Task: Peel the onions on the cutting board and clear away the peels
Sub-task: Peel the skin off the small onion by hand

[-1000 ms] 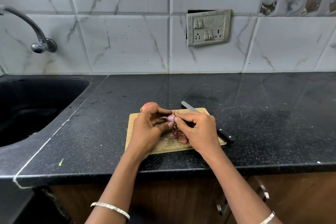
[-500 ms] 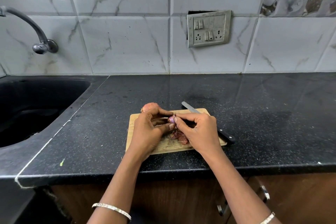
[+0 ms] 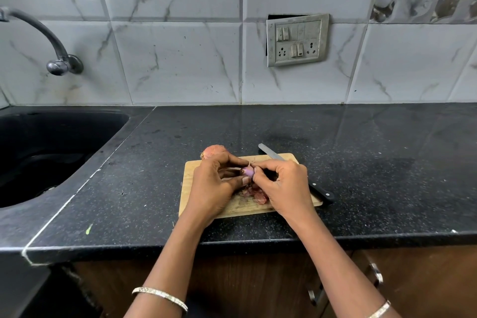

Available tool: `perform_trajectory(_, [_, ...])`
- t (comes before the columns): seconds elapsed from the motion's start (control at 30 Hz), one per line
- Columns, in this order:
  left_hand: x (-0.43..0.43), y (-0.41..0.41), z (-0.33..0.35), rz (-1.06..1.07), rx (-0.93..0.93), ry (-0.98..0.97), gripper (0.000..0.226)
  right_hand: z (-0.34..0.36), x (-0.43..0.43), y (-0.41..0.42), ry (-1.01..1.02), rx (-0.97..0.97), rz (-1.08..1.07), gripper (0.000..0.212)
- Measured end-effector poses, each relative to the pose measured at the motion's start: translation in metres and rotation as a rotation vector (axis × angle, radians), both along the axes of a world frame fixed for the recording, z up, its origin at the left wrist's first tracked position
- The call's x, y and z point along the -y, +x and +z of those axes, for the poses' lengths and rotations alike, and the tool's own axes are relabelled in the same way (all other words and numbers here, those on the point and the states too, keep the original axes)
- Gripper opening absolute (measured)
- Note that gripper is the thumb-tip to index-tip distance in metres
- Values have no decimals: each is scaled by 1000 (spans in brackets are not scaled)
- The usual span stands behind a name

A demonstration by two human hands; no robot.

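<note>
Above the pale wooden cutting board (image 3: 206,168), her left hand (image 3: 215,190) grips a small purple peeled onion (image 3: 247,171); right hand (image 3: 286,188) pinches its tip. Reddish peels (image 3: 255,193) lie beneath.

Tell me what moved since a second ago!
Almost nothing. The left hand and the right hand still pinch the small purple onion over the cutting board; nothing was picked up or let go. The peels, the unpeeled onion and the knife stayed where they were.
</note>
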State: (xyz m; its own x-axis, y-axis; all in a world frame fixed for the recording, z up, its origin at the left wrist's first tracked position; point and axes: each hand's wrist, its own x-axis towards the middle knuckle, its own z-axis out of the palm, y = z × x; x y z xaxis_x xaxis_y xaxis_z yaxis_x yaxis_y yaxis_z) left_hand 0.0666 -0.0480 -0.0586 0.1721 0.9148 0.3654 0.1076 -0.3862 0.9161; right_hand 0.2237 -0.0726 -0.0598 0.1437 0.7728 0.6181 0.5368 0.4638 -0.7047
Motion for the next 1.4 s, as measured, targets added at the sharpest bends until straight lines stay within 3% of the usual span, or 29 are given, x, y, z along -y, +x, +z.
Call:
perform_trajectory(0.3, [-4,-1,-4,43,-2,28,27,7,6,-3,-2,-54,8,10])
perform_trajectory(0.83, [-3,1,-1,22,40,35,33,5,2,0,-25,42,-82,4])
perform_trajectory(1.4, [-11,-1,-8,-88,138,-77,35,-5,-9,7,-100,-11,-229,4])
